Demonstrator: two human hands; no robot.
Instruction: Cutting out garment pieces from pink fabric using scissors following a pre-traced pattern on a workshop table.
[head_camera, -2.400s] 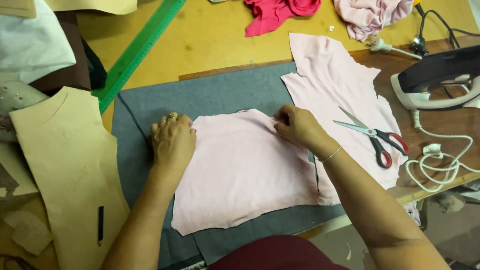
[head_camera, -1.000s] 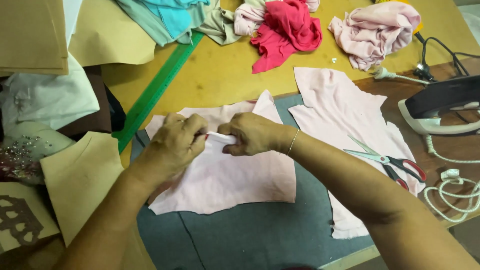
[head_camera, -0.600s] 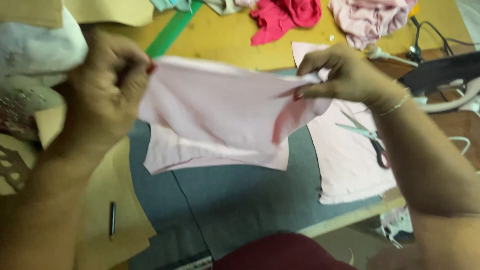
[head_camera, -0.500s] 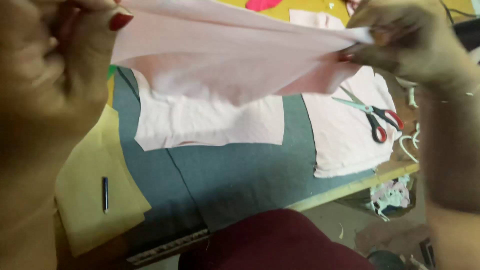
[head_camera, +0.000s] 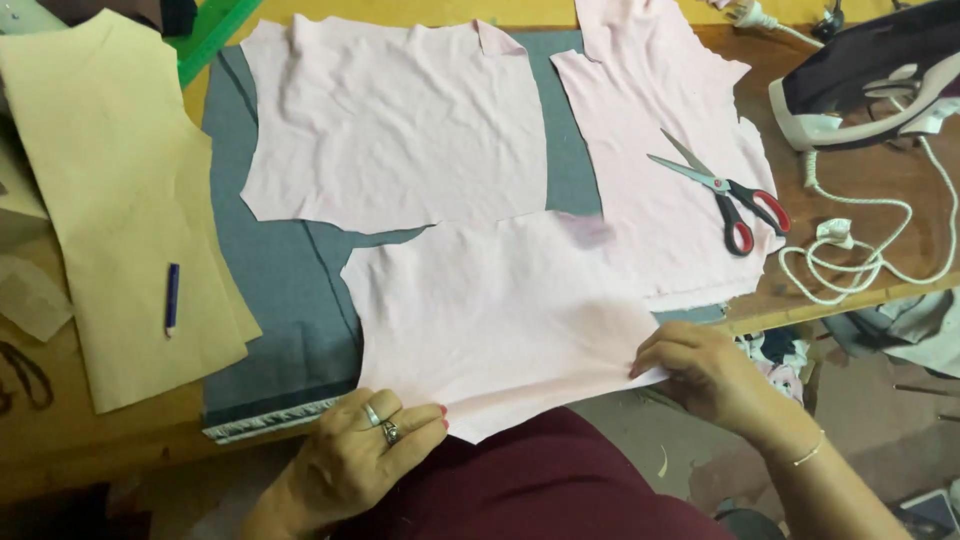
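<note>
No packages, labels, signs, screens.

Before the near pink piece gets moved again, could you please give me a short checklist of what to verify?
1. Left hand on the near pink piece at its lower edge: ok.
2. Right hand pinching that piece's right corner: ok.
3. Near piece lying flat: not ok, it ripples toward the right corner and hangs past the table edge.
4. Scissors off the near piece: ok, they lie on the right pink piece.
5. Iron off all fabric: ok, it sits on bare wood.
6. Far pink piece free of the near one: cannot tell, their edges meet.
</note>
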